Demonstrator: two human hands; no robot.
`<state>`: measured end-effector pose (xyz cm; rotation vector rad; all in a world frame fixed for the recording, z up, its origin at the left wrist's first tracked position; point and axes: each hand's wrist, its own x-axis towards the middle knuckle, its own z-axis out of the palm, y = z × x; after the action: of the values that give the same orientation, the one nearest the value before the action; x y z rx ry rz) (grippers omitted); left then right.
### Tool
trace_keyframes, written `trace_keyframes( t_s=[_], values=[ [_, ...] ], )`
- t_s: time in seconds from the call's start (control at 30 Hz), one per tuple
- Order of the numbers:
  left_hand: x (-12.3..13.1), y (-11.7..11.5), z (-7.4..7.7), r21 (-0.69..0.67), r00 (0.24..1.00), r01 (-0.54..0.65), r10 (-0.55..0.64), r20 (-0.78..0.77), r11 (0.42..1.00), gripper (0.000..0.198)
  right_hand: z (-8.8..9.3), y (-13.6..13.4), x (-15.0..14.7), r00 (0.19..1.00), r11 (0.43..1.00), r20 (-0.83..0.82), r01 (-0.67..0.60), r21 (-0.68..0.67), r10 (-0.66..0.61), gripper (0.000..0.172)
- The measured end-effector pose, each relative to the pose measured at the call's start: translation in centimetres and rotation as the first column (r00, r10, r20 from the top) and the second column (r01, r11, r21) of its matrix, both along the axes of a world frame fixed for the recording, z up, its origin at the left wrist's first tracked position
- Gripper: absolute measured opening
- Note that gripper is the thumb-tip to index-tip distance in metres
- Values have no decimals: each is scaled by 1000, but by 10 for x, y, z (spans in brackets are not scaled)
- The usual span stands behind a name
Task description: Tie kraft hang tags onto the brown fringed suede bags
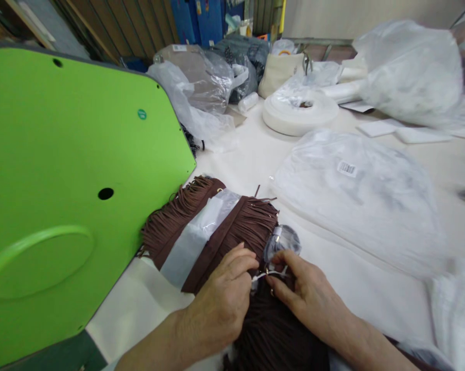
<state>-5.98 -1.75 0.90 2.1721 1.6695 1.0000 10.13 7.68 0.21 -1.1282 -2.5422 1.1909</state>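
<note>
A brown fringed bag (201,226) lies on the white table (255,154), with a strip of clear plastic film (195,234) wrapped across it. My left hand (220,299) rests on the fringe with its fingers pinched on a thin white tie (261,275). My right hand (305,296) pinches the other end of that tie. Just beyond the fingertips sits a small metal fitting wrapped in clear plastic (282,239), at the bag's edge.
A large green machine panel (70,175) fills the left side. Clear plastic bags (356,196) lie to the right, and another big one (410,72) sits at the back. A white tape roll (299,111) and bagged goods (201,77) stand behind.
</note>
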Motion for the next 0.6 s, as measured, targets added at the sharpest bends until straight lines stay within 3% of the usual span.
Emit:
trace_keyframes(
  t_s=[0.1,0.2,0.3,0.6],
  values=[
    [-2,-4,11,21,998,-62,62,-12,998,20,3,-3,3,985,991,-149,-66,113,83,21],
    [-1,-6,18,40,994,-105,104,12,994,20,5,-7,1,972,974,-147,-160,157,183,26],
    [0,-8,20,17,992,-119,118,49,993,18,5,-9,-3,973,977,-133,-172,128,189,23],
    [-3,-3,20,-164,939,-180,219,265,970,16,8,-1,-5,952,993,-290,-114,-37,99,18]
  ],
)
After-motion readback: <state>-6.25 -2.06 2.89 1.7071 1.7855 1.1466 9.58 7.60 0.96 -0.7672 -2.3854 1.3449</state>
